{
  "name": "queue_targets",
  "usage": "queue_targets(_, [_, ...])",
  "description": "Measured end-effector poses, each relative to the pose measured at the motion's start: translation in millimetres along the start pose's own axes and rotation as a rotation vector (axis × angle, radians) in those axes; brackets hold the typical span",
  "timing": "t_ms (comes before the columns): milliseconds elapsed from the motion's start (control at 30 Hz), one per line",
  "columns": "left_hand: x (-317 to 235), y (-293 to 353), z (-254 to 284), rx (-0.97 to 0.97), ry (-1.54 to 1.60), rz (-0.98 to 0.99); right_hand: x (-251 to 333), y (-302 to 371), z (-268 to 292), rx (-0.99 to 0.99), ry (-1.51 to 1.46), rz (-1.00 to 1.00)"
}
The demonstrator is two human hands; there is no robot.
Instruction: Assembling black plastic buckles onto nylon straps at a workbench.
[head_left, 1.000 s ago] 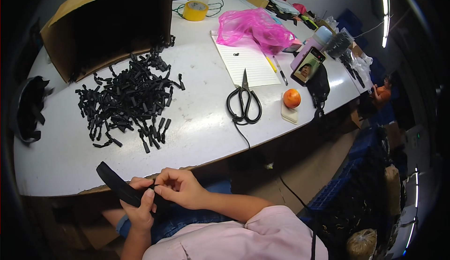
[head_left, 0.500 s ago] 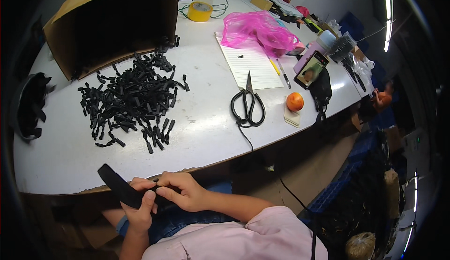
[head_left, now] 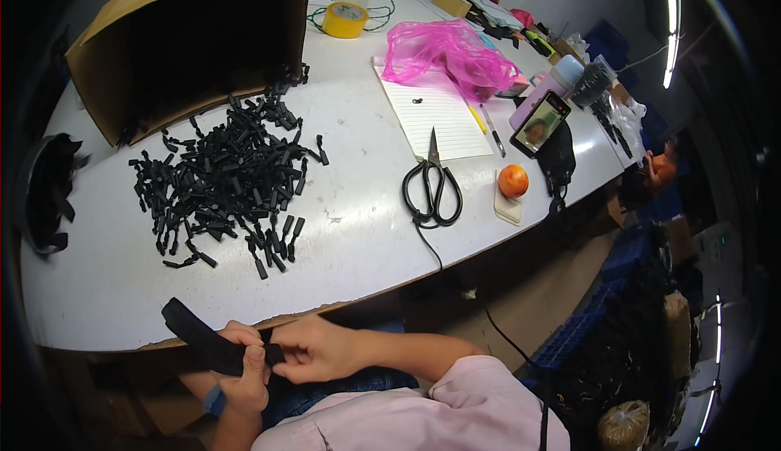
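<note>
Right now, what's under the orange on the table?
The orange sits on a small pale pad near the scissors. Whatever lies beneath that pad is covered.

head view | worn high, looks steeply down | white table (head_left: pixel 366 239) ahead, lap near | fisheye, single view

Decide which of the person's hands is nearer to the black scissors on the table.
Right. The right hand lies below the black scissors, slightly leftward; the left hand sits farther left.

Workshop: worktable (head_left: pixel 366 231), black parts heap (head_left: pixel 228 178), carton (head_left: pixel 187 44).
</note>
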State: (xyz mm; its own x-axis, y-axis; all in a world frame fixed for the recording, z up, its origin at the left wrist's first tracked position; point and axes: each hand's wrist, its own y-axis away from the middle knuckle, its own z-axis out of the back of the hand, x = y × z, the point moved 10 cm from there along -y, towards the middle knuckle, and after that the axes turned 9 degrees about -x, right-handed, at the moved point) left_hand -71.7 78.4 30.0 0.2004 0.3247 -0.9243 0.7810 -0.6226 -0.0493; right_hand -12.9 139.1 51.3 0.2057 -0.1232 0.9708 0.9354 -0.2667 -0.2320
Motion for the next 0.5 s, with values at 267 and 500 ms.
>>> queue_targets(267, [24, -11, 9, 0.077, -0.273, 0.138, -7, 26, 62, 0.016, 0.264, -0.197])
queue_targets(500, [31, -27, 16, 0.107, -0.183, 0.255, 44, 82, 262, -0.773, 0.013, 0.268])
